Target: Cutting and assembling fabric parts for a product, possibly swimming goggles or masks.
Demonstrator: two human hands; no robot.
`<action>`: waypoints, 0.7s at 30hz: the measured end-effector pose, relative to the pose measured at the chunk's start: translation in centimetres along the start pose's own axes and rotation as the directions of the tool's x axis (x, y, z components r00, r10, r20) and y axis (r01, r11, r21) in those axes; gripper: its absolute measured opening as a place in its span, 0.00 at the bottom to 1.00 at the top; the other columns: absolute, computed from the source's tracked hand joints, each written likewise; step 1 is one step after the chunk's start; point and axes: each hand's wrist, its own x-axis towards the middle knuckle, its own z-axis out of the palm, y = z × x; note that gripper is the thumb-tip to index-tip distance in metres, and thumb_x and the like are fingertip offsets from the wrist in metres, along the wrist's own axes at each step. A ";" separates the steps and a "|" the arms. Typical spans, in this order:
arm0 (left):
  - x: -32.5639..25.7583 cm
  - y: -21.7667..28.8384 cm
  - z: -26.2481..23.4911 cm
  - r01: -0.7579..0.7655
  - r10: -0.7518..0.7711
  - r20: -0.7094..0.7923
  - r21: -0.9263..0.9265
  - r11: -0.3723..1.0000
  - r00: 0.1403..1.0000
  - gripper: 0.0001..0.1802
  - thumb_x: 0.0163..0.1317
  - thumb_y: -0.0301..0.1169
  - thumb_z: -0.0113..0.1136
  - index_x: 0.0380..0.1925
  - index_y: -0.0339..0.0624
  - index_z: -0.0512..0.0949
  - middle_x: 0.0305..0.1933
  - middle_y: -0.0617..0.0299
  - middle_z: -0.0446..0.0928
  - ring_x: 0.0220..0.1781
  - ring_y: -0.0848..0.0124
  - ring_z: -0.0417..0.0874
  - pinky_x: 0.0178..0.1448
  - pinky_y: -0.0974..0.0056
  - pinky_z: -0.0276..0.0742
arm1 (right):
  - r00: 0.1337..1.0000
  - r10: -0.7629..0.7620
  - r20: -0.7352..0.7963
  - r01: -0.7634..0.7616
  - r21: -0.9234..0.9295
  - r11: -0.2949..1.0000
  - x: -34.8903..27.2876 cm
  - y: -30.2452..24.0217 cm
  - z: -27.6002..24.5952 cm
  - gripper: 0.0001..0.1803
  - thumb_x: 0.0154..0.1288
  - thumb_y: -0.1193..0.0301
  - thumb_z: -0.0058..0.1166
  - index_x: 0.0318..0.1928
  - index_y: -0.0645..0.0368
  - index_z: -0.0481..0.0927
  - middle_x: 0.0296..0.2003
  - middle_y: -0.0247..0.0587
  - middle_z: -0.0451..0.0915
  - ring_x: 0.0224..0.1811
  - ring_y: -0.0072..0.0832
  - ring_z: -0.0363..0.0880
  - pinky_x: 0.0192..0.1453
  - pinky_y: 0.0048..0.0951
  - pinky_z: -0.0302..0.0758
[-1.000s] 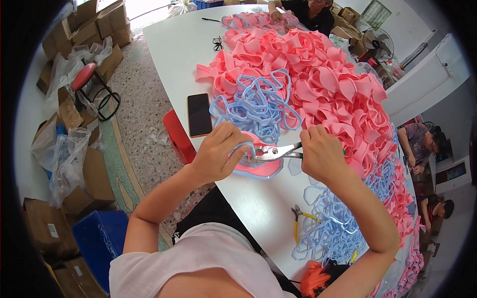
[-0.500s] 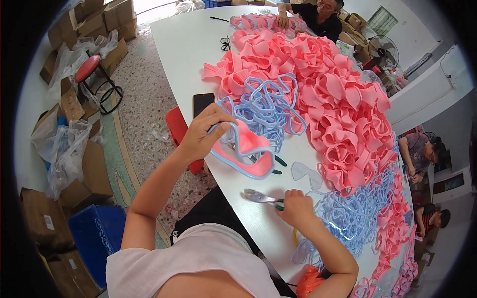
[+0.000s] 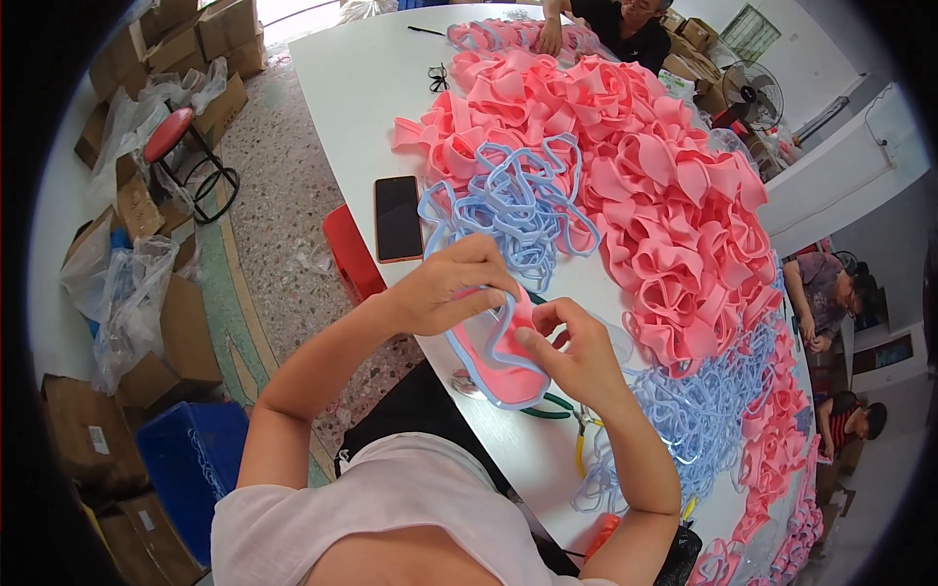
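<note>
item under inspection: one soft pink piece [image 3: 498, 352] edged in pale blue trim. its body bends into a curved, open form, with the trim following a wavy inner line and a smooth, rounded outer line. the upper end sits pinched in the left hand [image 3: 454, 290]; the right hand [image 3: 578, 354] has thumb and fingers at its right side. the lower end hangs rounded and free (pink shows clearly there, bounded by the blue rim). the piece is tilted, held above the near edge of the white table [image 3: 479, 430]. its upper portion is partly hidden by fingers.
</note>
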 end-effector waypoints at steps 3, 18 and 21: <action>0.1 -0.4 0.4 -0.045 0.045 -0.010 0.018 0.999 0.999 0.14 0.70 0.35 0.56 0.46 0.38 0.82 0.42 0.60 0.73 0.44 0.69 0.73 0.50 0.65 0.69 | 0.999 0.030 0.014 -0.029 -0.040 0.999 0.3 0.5 0.1 0.11 0.67 0.67 0.60 0.41 0.64 0.82 0.32 0.33 0.82 0.30 0.20 0.76 0.34 0.25 0.72; -1.9 -1.4 5.4 0.180 -0.339 -0.384 -0.393 0.902 0.859 0.15 0.76 0.38 0.50 0.51 0.39 0.78 0.44 0.64 0.74 0.45 0.77 0.76 0.51 0.70 0.72 | 0.965 -0.086 0.248 -0.224 0.949 0.224 -1.9 4.8 1.8 0.19 0.71 0.66 0.56 0.52 0.70 0.76 0.45 0.44 0.82 0.45 0.29 0.83 0.53 0.33 0.80; -0.8 -0.6 4.2 0.186 -0.323 -0.252 -0.446 0.875 0.912 0.16 0.75 0.38 0.51 0.49 0.37 0.79 0.45 0.63 0.75 0.47 0.76 0.76 0.53 0.69 0.72 | 0.931 -0.199 0.306 -0.258 0.938 0.233 -2.2 5.4 1.2 0.26 0.72 0.65 0.53 0.61 0.74 0.70 0.56 0.53 0.77 0.58 0.39 0.79 0.64 0.41 0.74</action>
